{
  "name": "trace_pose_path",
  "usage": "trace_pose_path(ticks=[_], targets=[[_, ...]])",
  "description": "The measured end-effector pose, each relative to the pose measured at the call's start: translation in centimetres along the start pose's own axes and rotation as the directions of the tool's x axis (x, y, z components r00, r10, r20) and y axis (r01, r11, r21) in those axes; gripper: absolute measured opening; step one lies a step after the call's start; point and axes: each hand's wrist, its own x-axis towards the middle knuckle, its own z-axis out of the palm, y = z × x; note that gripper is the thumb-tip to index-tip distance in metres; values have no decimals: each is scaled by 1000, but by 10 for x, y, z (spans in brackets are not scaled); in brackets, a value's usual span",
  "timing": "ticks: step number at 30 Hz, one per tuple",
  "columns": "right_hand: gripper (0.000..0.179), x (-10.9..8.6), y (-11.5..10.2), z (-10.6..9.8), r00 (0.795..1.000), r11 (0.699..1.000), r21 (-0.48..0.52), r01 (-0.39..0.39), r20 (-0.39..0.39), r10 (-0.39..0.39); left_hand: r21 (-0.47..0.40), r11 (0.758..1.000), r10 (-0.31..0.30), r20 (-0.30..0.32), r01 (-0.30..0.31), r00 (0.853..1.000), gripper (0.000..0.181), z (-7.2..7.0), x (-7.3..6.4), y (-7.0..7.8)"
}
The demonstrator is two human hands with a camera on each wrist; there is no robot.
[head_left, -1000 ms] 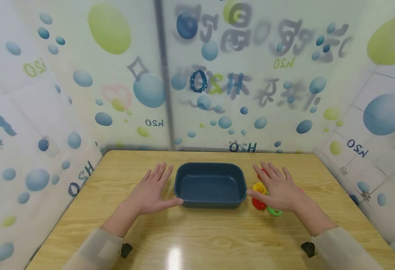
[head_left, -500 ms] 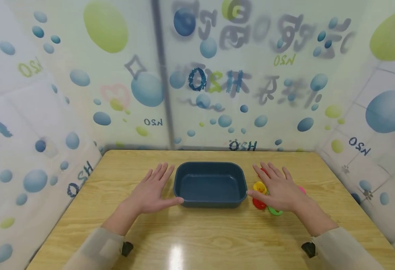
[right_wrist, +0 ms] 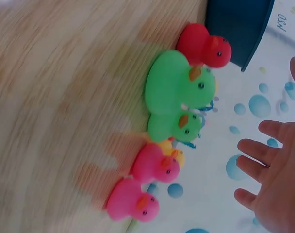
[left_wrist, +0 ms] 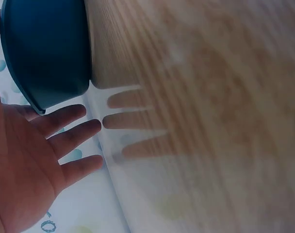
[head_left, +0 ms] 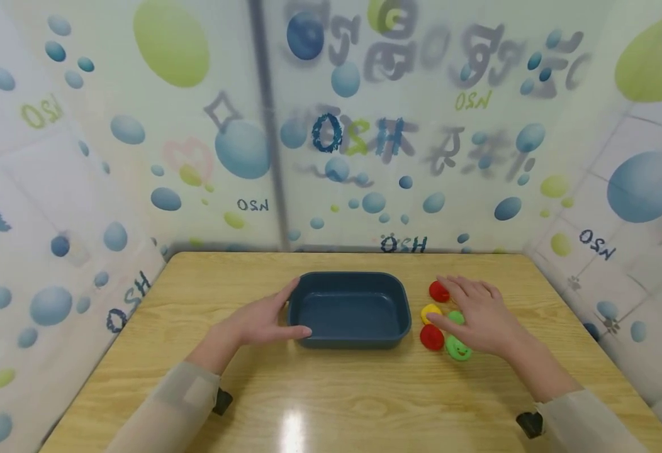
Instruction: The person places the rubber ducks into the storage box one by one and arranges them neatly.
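Note:
A dark blue rectangular bin (head_left: pixel 353 344) stands on the table. At its left end is my left hand (head_left: pixel 257 322), thumb by the front corner and fingertips by the far corner. The left wrist view shows those fingers straight and spread beside the bin's wall (left_wrist: pixel 45 53). My right hand (head_left: pixel 481 321) is above several rubber ducks, fingers extended, holding nothing. A red duck (head_left: pixel 439 291), a yellow duck (head_left: pixel 430 313), another red duck (head_left: pixel 432 338) and a green duck (head_left: pixel 458 348) show right of the bin. Pink ducks (right_wrist: pixel 155 162) appear only in the right wrist view.
The light wooden table (head_left: pixel 336 396) runs back to a curtain-like wall (head_left: pixel 331 233) printed with blue and green bubbles. Similar panels rise along the left and right sides.
My left hand has turned and come in at the bin's left end. My right hand has shifted slightly right, uncovering more of the red and green ducks. The bin stays put on the table.

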Motion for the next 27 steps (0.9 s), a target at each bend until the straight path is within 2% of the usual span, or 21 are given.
trace_pose_path(ticks=[6, 14, 18, 27], targets=[[85, -7, 15, -6, 998, 998, 49, -46, -28, 48, -52, 998, -28, 9, 28, 1000, 122, 2, 0, -3], [66, -23, 48, -11, 990, 981, 173, -83, -96, 101, -106, 993, -53, 25, 55, 998, 123, 3, 1, -2], [60, -32, 67, -10, 987, 957, 258, -133, -57, 153, -119, 991, -55, 30, 58, 998, 123, 4, 1, -3], [43, -44, 100, -1, 974, 913, 342, -223, 53, 218, -125, 990, -68, 34, 71, 997, 123, 5, 2, -6]])
